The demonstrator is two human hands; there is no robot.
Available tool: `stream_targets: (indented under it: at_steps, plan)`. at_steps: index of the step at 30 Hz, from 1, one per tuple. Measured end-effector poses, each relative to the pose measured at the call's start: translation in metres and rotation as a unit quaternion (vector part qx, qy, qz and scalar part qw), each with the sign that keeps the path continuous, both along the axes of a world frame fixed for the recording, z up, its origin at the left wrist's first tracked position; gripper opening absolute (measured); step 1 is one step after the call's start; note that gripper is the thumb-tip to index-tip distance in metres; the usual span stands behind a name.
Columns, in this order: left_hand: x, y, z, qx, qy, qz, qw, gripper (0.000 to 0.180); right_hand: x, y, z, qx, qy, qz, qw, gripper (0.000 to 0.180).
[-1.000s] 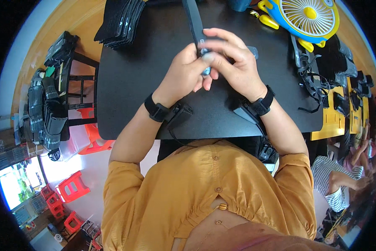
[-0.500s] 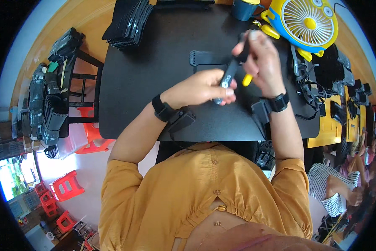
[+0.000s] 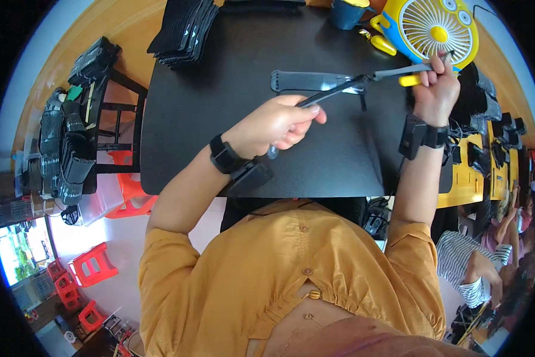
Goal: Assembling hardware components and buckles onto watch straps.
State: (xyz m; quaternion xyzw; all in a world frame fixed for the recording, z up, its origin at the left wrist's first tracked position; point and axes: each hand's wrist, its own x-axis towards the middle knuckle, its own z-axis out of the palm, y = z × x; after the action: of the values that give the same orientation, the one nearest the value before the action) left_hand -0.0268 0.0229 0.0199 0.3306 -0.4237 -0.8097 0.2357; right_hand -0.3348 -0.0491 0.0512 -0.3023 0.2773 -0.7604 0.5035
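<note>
1. Since the earlier frame, the right hand (image 3: 437, 95) has swung outward, up and away from the left hand (image 3: 273, 125), so the two are now well apart, and the strap (image 3: 339, 90) has been drawn out between them.
2. That strap runs in a slanting line from the left fingers up to the right ones: black nearest the left hand, grey beyond a small dark joint that lies between the hands.
3. Left fingers (image 3: 306, 113) are curled closed around the black end; a small grey end shows just below them.
4. Right fingers (image 3: 435, 64) are bent tightly over the grey end. A yellow-tipped object (image 3: 409, 80) juts from the same grip toward the left; the rest of it is hidden.
5. Behind the drawn-out strap, above the left fingers, a flat grey band (image 3: 306, 81) lies on the black table (image 3: 237, 65), where it lay before.
6. Just beyond the right fingertips stands a yellow-and-blue fan (image 3: 439, 34); farther up and left of them is a dark blue cup (image 3: 345, 15).
7. Well up and left of the left fingers sits a stack of black pieces (image 3: 184, 35).
8. Dark cuffs (image 3: 222, 153) circle both wrists below the fingers.
</note>
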Motion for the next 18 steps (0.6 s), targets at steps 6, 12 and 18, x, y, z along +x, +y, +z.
stream_targets:
  at_steps: [6, 12, 18]
  plan:
    - [0.062, -0.013, -0.015, 0.026, -0.043, 0.106, 0.993, 0.030, -0.019, 0.026, 0.023, -0.031, 0.082, -0.031, 0.996, 0.023]
    - [0.034, 0.011, 0.022, -0.225, -0.133, 0.063, 0.963, 0.044, 0.092, 0.064, 0.008, 0.028, 0.231, 0.232, 0.945, 0.034]
    - [0.025, 0.014, 0.006, -0.224, -0.148, -0.020, 0.963, 0.037, 0.093, 0.065, -0.003, -0.012, 0.272, 0.256, 0.928, 0.040]
